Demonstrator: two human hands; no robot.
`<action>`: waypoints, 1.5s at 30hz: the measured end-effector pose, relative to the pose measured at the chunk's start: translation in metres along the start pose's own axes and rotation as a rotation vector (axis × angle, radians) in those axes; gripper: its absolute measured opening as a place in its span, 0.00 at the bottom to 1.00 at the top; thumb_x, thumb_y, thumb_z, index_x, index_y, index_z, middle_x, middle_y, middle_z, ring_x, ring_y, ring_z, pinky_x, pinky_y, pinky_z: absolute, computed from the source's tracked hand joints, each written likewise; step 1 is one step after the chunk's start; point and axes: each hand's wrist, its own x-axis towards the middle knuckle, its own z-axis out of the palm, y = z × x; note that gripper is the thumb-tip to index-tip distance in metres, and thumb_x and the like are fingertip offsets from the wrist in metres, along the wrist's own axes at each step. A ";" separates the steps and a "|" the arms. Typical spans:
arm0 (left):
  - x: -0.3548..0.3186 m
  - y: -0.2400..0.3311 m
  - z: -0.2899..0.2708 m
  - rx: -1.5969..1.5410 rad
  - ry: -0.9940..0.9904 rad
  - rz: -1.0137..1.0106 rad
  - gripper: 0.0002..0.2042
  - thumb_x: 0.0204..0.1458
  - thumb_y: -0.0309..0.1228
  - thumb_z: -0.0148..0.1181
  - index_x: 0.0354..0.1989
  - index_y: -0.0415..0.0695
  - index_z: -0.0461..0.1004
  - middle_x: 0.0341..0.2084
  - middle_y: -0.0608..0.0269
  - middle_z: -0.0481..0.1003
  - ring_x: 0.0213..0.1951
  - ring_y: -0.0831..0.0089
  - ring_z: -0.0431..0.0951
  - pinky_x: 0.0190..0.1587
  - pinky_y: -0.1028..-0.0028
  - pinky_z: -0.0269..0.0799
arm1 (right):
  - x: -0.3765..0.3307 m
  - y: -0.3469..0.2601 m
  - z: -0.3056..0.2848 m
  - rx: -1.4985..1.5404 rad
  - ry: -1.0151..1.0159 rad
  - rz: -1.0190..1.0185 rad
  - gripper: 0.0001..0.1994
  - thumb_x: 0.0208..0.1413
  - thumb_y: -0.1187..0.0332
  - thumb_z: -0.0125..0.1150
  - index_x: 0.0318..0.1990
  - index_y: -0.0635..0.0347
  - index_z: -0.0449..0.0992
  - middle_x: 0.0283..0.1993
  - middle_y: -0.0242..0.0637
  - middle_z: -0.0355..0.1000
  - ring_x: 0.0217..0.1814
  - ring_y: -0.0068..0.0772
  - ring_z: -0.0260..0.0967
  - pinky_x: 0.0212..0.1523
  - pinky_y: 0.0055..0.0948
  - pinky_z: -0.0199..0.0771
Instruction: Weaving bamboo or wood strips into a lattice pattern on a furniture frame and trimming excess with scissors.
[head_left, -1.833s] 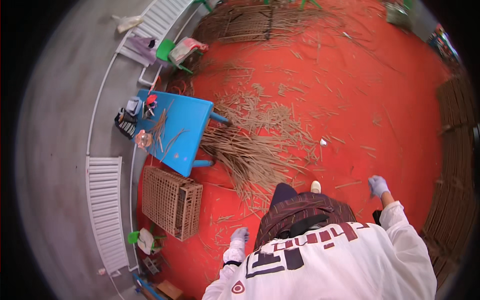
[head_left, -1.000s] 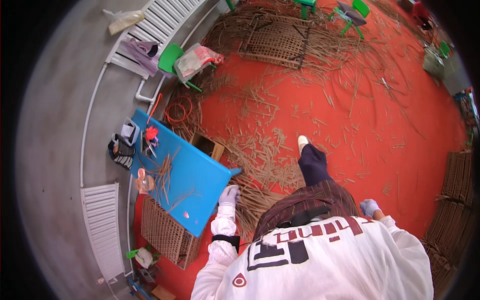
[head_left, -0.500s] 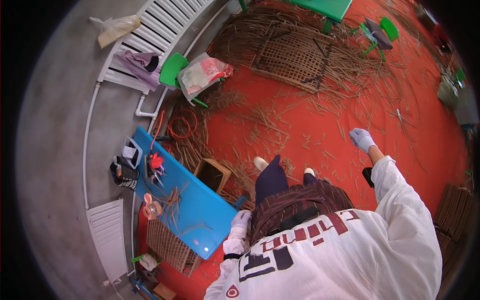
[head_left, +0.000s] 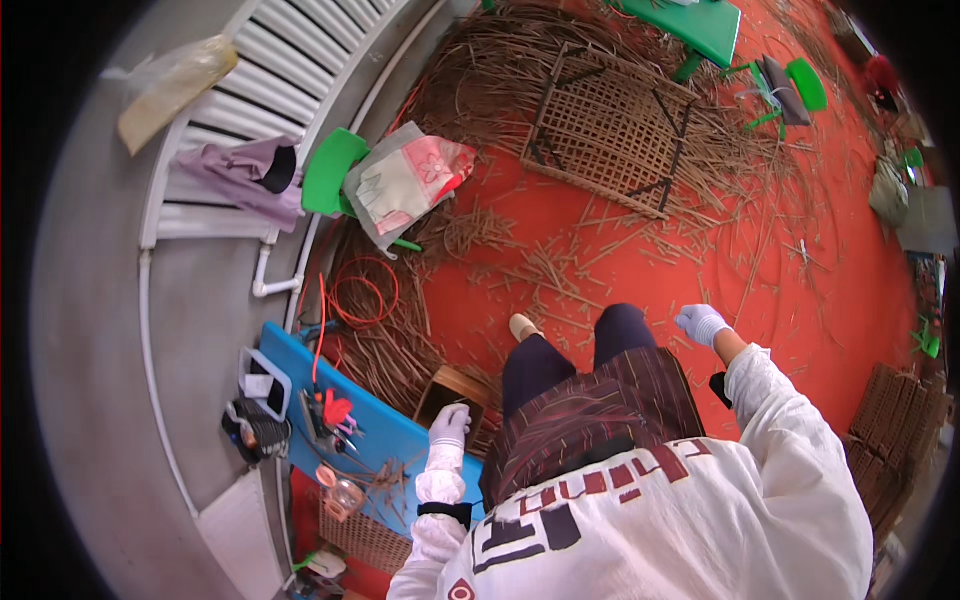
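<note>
Blue table (head_left: 392,432) as landmark. Your left hand (head_left: 450,424), in a pale glove, is at its right-hand edge, overlapping the view of an open wooden box (head_left: 463,381) just beside the table. Touching or only passing over: cannot tell. Nor can I tell whether those fingers lie apart or together, since the glove's back faces the camera. Your right hand (head_left: 702,325), gloved too, hangs well to the right of the table over the red floor; its fingers curl together in a loose fist, nothing visible in them.

Step in hand, as I judge it: you are moving past the table, between handlings (one pale shoe (head_left: 523,327) shows ahead of your apron). On the table: loose brown strips (head_left: 393,484), a clear jar (head_left: 345,497) and a red-handled tool (head_left: 337,408). Beyond the table, up and to the right, a woven lattice panel (head_left: 615,125) lies among more strips.

Any pick-up from this stance calls for unfurling the right fist, and for keeping the left glove clear of the box rim; footing among scattered offcuts (head_left: 560,285) deserves care.
</note>
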 end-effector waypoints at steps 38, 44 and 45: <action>0.597 -0.005 0.173 0.752 -0.008 0.186 0.05 0.44 0.30 0.61 0.30 0.52 0.75 0.25 0.67 0.72 0.30 0.62 0.70 0.35 0.63 0.62 | 0.994 -0.328 0.200 -0.622 0.040 -0.296 0.10 0.52 0.70 0.54 0.41 0.51 0.75 0.41 0.35 0.75 0.46 0.38 0.73 0.40 0.35 0.76; 0.603 0.001 0.123 0.576 0.097 0.249 0.19 0.44 0.36 0.63 0.45 0.42 0.71 0.41 0.54 0.71 0.43 0.53 0.70 0.46 0.60 0.63 | 0.762 -0.403 0.184 -0.626 -0.290 -0.904 0.05 0.46 0.65 0.57 0.30 0.50 0.76 0.28 0.35 0.74 0.29 0.37 0.75 0.24 0.37 0.74; 0.610 0.027 0.122 0.567 0.114 0.290 0.23 0.44 0.39 0.63 0.46 0.41 0.69 0.43 0.52 0.70 0.45 0.52 0.69 0.49 0.58 0.62 | 0.717 -0.406 0.161 -0.722 -0.239 -1.001 0.04 0.45 0.66 0.58 0.30 0.50 0.75 0.25 0.33 0.74 0.28 0.37 0.75 0.23 0.36 0.73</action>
